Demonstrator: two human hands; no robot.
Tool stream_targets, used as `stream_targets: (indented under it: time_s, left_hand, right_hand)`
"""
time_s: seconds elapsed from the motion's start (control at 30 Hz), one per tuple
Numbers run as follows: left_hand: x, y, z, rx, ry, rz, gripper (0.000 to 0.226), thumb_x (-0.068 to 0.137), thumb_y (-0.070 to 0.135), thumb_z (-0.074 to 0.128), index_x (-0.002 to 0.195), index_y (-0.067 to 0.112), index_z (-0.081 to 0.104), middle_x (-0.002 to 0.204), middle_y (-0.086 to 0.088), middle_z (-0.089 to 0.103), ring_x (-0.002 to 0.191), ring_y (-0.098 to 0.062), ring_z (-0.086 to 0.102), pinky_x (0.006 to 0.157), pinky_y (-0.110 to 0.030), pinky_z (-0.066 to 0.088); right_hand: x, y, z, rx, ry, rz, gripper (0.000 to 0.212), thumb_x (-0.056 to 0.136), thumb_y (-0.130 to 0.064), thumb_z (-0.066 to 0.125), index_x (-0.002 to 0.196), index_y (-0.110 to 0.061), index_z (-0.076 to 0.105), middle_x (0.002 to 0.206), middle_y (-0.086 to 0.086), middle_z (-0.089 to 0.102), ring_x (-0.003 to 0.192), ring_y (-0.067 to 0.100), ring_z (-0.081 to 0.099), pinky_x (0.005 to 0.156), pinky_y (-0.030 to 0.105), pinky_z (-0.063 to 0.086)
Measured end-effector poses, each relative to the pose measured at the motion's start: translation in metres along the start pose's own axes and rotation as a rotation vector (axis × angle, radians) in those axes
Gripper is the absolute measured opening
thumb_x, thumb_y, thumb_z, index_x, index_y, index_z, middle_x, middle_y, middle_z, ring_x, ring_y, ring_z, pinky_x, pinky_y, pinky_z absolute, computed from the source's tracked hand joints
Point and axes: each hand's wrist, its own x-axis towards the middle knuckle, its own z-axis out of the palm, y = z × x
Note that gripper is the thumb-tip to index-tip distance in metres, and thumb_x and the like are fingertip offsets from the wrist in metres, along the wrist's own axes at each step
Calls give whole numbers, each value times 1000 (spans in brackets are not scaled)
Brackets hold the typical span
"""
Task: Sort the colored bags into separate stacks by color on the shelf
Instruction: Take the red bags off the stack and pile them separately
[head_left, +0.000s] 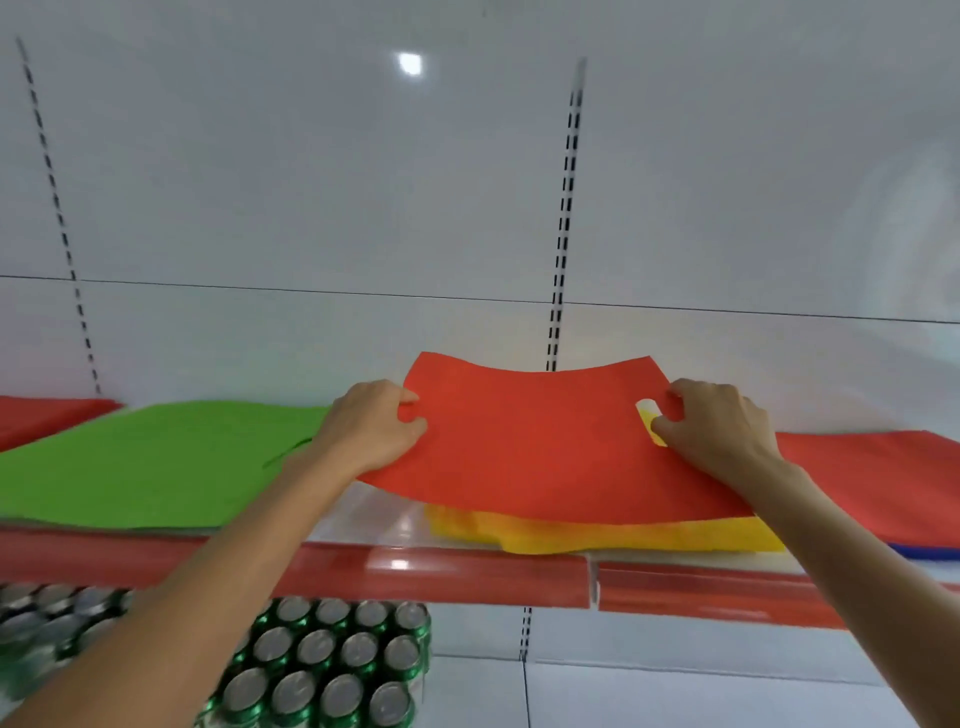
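- Nearest, below and left of the stack of flat yellow fabric bags (597, 535), green-sided metal cans (332, 660) stood packed on a lower shelf. They were too blurred at the left to count.
- The red-edged shelf (441, 577) carried that one yellow stack at its front.
- One flat red fabric bag (535, 441) hung just over the yellow stack. The left hand (371, 421) and right hand (719, 421), two in all, each had its fingers (413, 427) curled and pinching a side edge, the right at the handle cut-out.
- Left of the yellow stack lay one green stack (156, 462), with one red pile (47, 421) beyond it.
- Right of it lay a second red pile (872, 473) over one blue edge (930, 551).
- Sorting seemed partly done: the held red bag needed a red pile, and red over blue remained mixed.
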Motion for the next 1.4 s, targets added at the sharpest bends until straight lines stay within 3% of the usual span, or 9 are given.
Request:
stream_targets:
  time_s: [0.33, 0.57, 0.87, 1.4]
  left_hand:
    - [18, -148, -46, -64, 31, -27, 42, 87, 29, 56, 127, 18, 57, 135, -2, 53, 125, -21, 47, 105, -32, 36]
    - [48, -254, -67, -63, 7, -67, 41, 86, 31, 57, 126, 21, 58, 134, -1, 54, 124, -21, 47, 105, -34, 37]
    - [67, -370, -106, -107, 16, -97, 39, 87, 31, 58, 124, 21, 59, 133, 0, 55, 119, -21, 52, 103, -36, 39]
    - [63, -587, -205, -126, -17, 26, 38, 87, 30, 59, 124, 21, 60, 134, -1, 54, 122, -21, 50, 104, -32, 37]
  right_hand:
    - [14, -157, 11, -73, -9, -51, 30, 89, -35, 51, 108, -14, 58, 106, 11, 62, 96, 33, 58, 68, 30, 34]
    - [25, -260, 57, -91, -23, -75, 37, 90, -42, 48, 112, -14, 58, 108, 12, 61, 99, 35, 57, 69, 32, 34]
    - [34, -389, 78, -179, -25, -178, 32, 89, -34, 50, 113, -14, 58, 108, 9, 62, 98, 32, 58, 68, 30, 33]
    - [-43, -619, 71, -225, -9, -47, 32, 92, -36, 47, 105, -9, 57, 103, 15, 61, 97, 35, 59, 70, 32, 34]
